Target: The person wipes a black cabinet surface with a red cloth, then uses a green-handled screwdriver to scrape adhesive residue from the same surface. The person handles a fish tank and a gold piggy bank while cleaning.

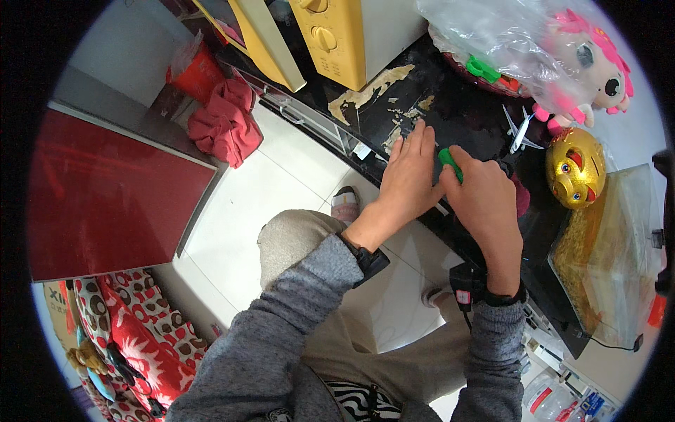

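My right hand [477, 192] is closed around a green handle [451, 164]; what the handle belongs to is hidden. Beside it my left hand [408, 174] lies flat and palm down at the edge of a black tabletop [464, 126], with nothing visible in its grasp. The two thumbs come close together. Just past my left fingertips are tan patches [393, 87] and loose flakes [411, 112] on the black surface. A dark red item [521, 196], mostly hidden, sits behind my right hand.
Beyond my hands stand a yellow microwave oven [337, 42] with its door [263, 42] open, a toy airplane [520, 132], a gold pig figurine [575, 168] and a pink-maned plush toy [585, 68]. A glass tank [606, 253] occupies the right side. Drawers [292, 111] run under the front edge.
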Demonstrator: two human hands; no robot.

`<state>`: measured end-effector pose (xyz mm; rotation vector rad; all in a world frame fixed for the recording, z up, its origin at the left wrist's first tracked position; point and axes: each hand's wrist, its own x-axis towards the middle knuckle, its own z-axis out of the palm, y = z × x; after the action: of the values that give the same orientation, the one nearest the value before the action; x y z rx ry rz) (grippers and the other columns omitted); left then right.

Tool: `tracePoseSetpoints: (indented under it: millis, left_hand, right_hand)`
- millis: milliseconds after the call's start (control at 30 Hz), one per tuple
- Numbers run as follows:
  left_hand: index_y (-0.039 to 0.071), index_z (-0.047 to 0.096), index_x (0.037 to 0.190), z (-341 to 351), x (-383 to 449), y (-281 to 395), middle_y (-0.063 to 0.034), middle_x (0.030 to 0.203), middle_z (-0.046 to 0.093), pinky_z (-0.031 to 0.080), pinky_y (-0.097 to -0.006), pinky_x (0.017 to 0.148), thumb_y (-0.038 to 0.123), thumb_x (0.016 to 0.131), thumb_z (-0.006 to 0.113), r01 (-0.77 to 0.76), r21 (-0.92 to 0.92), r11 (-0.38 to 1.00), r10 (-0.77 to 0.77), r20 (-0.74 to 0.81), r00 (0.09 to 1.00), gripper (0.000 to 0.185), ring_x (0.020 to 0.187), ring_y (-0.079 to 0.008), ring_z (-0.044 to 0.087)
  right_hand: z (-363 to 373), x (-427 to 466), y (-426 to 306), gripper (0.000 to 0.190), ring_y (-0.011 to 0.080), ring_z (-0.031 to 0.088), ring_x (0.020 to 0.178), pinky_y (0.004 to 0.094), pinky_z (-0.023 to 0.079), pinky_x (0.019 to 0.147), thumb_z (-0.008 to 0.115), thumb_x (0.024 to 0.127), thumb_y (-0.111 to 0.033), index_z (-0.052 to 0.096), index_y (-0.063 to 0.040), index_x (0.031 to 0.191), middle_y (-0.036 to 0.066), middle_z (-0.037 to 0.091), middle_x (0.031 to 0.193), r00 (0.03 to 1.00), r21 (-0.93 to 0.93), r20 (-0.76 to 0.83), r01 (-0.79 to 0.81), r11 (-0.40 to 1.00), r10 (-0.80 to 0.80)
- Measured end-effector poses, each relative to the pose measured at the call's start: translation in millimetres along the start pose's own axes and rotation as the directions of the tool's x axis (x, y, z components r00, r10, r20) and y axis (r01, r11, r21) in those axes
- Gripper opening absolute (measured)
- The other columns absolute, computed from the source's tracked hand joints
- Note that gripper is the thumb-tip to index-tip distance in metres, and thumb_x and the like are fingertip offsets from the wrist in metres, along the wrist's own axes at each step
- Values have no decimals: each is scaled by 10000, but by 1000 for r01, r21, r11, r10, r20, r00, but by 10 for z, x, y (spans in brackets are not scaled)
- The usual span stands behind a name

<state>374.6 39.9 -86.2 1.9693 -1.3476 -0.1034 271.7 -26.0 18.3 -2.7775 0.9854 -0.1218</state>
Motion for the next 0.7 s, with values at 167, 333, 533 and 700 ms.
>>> tracePoseSetpoints:
  millis: [167, 333, 533, 700]
  left_hand:
    - [-109, 326, 1408, -7, -80, 11, -309, 1456, 364, 271, -487, 1154, 212, 747, 732, -27, 2, 1000, 27, -3, 1000, 840, 1386, -388, 360]
    - [-110, 316, 1417, -5, -7, -30, -302, 1455, 368, 273, -484, 1153, 234, 752, 731, 3, -3, 1000, -3, 2, 1000, 856, 1385, -388, 359]
    - [-113, 316, 1416, 3, -22, -21, -309, 1465, 353, 273, -485, 1150, 245, 752, 736, -54, 42, 998, 54, -5, 999, 863, 1381, -388, 362]
    - [-114, 331, 1406, 9, -52, -4, -308, 1471, 344, 273, -489, 1149, 256, 760, 735, -39, 14, 999, 39, 5, 999, 847, 1372, -388, 372]
  right_hand:
    - [-71, -66, -51, 247, 373, 663, 749, 474, 524, 649, 590, 881, -245, 672, -111, 1071, 192, 668, 759, 1000, -38, -3, 10, 999, -10]
    - [-13, -2, -34, 245, 380, 660, 744, 481, 520, 652, 595, 874, -237, 673, -107, 1067, 198, 663, 755, 1000, -8, -2, 5, 1000, -5]
    - [-50, -16, -23, 249, 390, 658, 745, 487, 517, 658, 596, 870, -234, 675, -101, 1065, 200, 661, 754, 1000, -13, -17, 9, 1000, -9]
    - [-82, -28, -54, 270, 390, 657, 752, 485, 517, 665, 591, 872, -232, 677, -100, 1091, 202, 668, 774, 1000, -16, 25, -7, 1000, 8]
